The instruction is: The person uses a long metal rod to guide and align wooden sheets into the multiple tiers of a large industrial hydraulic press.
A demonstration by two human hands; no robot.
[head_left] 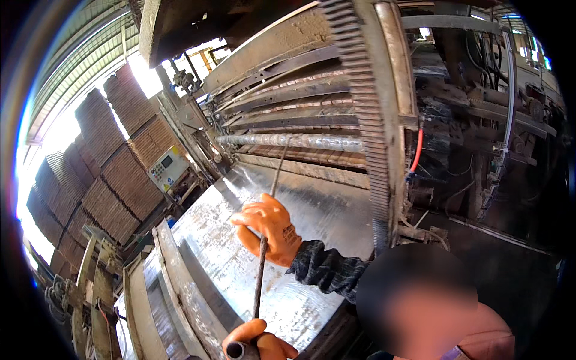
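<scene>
Gripping a long thin metal rod (268, 210) with both hands, each in an orange glove. Right hand (268, 227) sits mid-rod, fingers wrapped tight around the shaft, dark patterned sleeve (327, 269) trailing toward the lower right. Left hand (257, 344) is at the bottom edge of view, fingers curled closed around the rod's thick near end, which looks hollow like a tube.

Rod runs from that end up and slightly right, over a shiny wet-looking metal sheet (312, 210), tip reaching a horizontal steel roller (294, 141) at the mouth of the press-like machine. Cannot tell whether the tip touches the roller.

Behind the roller: stacked slots with reddish sheets. Toothed vertical rack (366, 120) on the machine's right frame, red hose (416, 151) just beside it. Control box (168, 168) with buttons to the left; tall stacks of reddish boards (114, 180) beyond it.
</scene>
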